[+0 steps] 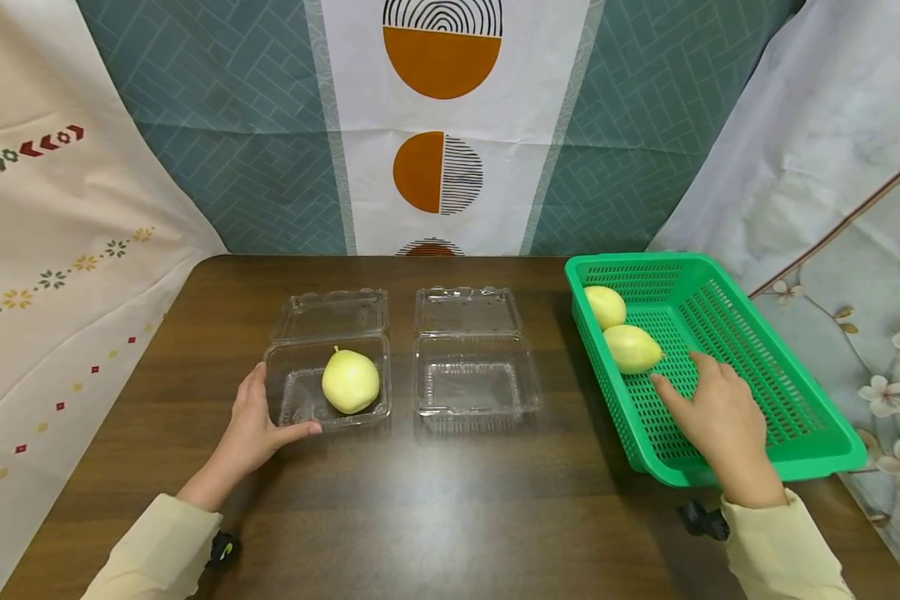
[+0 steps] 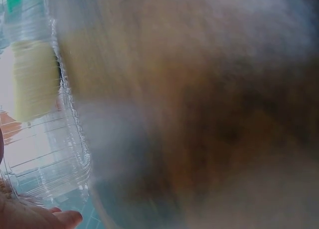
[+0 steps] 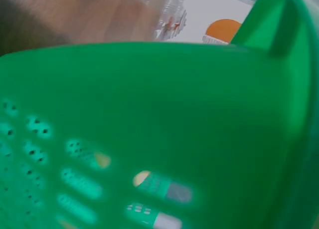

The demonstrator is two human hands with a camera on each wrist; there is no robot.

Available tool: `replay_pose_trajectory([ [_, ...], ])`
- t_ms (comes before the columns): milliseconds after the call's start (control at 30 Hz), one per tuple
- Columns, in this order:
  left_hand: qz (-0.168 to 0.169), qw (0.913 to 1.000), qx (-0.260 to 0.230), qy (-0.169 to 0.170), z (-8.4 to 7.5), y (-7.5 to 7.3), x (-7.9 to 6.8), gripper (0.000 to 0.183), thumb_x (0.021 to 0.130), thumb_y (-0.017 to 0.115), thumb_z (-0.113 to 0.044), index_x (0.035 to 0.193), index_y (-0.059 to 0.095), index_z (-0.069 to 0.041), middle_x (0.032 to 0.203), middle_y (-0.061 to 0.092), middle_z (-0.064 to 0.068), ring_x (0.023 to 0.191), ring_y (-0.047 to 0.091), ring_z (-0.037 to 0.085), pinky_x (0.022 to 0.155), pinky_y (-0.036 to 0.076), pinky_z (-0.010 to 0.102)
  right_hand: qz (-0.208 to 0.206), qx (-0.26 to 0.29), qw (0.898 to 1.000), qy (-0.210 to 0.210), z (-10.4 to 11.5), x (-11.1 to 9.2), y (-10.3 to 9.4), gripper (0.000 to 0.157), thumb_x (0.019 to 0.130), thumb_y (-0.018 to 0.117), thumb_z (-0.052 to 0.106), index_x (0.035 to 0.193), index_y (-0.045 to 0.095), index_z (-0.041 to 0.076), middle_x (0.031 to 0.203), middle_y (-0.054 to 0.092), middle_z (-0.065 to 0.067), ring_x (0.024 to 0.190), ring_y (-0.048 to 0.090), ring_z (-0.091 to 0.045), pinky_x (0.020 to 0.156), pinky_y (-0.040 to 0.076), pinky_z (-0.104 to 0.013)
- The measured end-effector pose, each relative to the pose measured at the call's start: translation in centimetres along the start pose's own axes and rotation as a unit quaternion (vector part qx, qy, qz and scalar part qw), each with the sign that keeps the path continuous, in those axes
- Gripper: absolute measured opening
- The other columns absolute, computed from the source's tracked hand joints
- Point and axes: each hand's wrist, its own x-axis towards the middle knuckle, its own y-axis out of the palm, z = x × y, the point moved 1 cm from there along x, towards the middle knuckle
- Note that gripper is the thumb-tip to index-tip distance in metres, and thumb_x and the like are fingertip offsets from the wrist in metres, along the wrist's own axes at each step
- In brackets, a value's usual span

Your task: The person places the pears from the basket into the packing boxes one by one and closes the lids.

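Note:
My left hand [image 1: 251,425] rests at the near left corner of a hinged clear plastic container [image 1: 292,392]. Its thumb lies straight along the front rim and its fingers along the left side. Inside sits a pale yellow pear [image 1: 351,382], stem up. Over a green basket [image 1: 802,400] at the right reaches my right hand [image 1: 727,417], thumb and fingers apart with nothing between them. Its thumb tip is close to a yellow pear [image 1: 633,349] in the basket; another pear [image 1: 605,307] lies behind that one. The right wrist view shows mostly the green basket wall [image 3: 149,94].
A second clear plastic container [image 1: 472,375] stands with its lid folded back, beside the first. Both lids lie toward the back edge of the brown wooden table [image 1: 435,500]. Patterned cloths hang behind and at both sides, such as the teal one [image 1: 240,150].

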Motion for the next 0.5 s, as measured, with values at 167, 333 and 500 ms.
replay_pose_trajectory([
  [167, -0.001, 1.0, 0.002, 0.001, 0.1, 0.0, 0.1, 0.127, 0.066, 0.087, -0.033, 0.145, 0.0, 0.016, 0.146, 0.006, 0.042, 0.133, 0.012, 0.059, 0.103, 0.021, 0.069, 0.014, -0.009, 1.0, 0.005, -0.8, -0.2, 0.3, 0.076, 0.093, 0.053, 0.049, 0.134, 0.039, -0.013, 0.125, 0.043, -0.04, 0.106, 0.044, -0.056, 0.064, 0.043, -0.06],
  [333, 0.0, 1.0, 0.001, 0.0, 0.1, 0.1, 0.1, 0.128, 0.066, 0.086, -0.034, 0.145, -0.001, 0.015, 0.147, 0.006, 0.042, 0.133, 0.012, 0.059, 0.103, 0.021, 0.07, 0.019, -0.017, 1.0, 0.014, -1.7, -0.1, 0.5, 0.078, 0.092, 0.053, 0.051, 0.135, 0.038, -0.012, 0.124, 0.042, -0.04, 0.104, 0.044, -0.056, 0.06, 0.043, -0.059],
  [500, 0.0, 1.0, 0.004, -0.003, 0.1, 0.1, 0.0, 0.128, 0.067, 0.086, -0.035, 0.145, -0.002, 0.015, 0.147, 0.006, 0.042, 0.132, 0.013, 0.06, 0.103, 0.022, 0.07, 0.024, -0.018, 0.999, 0.025, -2.4, 0.0, 0.7, 0.081, 0.091, 0.053, 0.054, 0.136, 0.037, -0.011, 0.125, 0.041, -0.04, 0.105, 0.043, -0.057, 0.061, 0.042, -0.059],
])
